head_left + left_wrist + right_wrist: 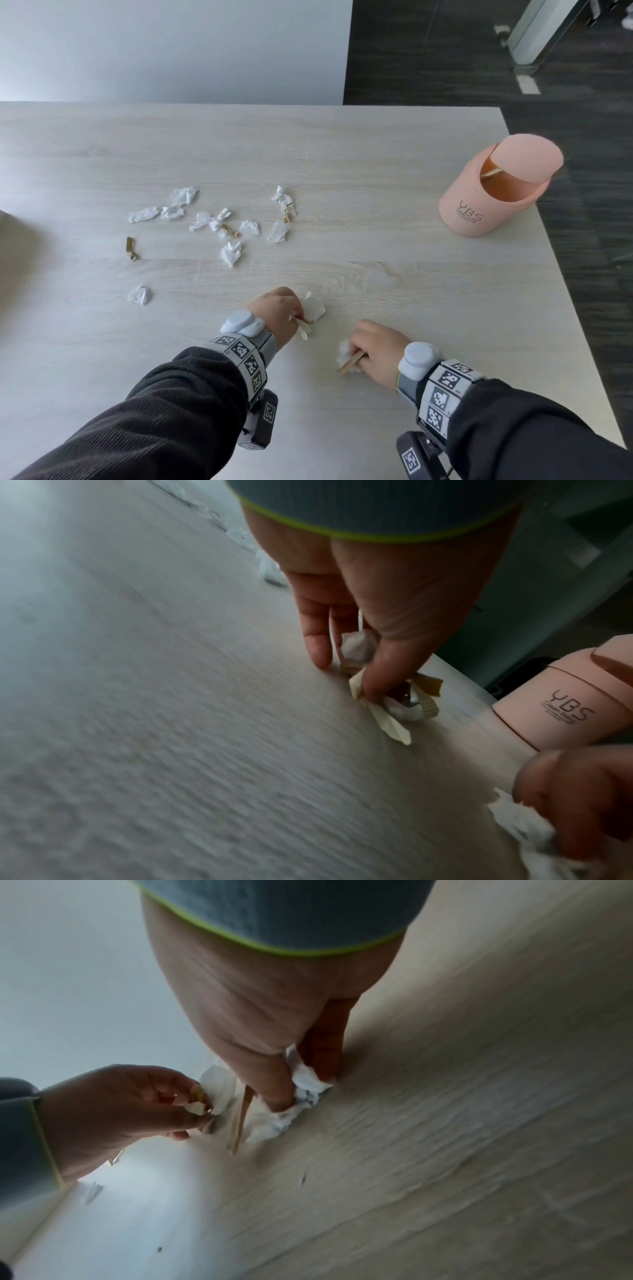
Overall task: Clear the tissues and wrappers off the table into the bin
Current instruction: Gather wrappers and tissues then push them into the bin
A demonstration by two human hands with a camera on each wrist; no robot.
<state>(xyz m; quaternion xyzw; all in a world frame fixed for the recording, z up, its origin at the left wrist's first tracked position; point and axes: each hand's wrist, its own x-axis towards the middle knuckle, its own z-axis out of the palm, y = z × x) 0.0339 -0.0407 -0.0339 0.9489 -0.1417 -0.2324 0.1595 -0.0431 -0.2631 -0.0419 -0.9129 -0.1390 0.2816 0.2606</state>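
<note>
a: hands first — what were they doing?
b: the left hand (279, 313), low in the middle of the head view, had its fingers curled round a crumpled tissue (317, 308) and some tan wrapper strips (303, 327), pinching them against the table (411, 274). in the left wrist view the thumb (380, 680) pressed down on the strips.

a: and the other one?
b: the right hand (380, 353), just right of it and a little lower in the frame, gripped another white tissue (344, 353) together with a tan strip (350, 364) sticking out toward the lower left. its fingers were closed on the wad, knuckles up.

a: bin?
b: the pink bin (486, 195) stood upright at the right of the frame, near the table's right edge, well apart from both hands. its swing lid (529, 159) was tipped, leaving a gap on the near side.

a: anything left lying loose?
b: a scatter of white tissues (226, 219) with wrapper bits in the centre left, one tan wrapper (131, 248) alone further left, and a single tissue (140, 294) below it.
</note>
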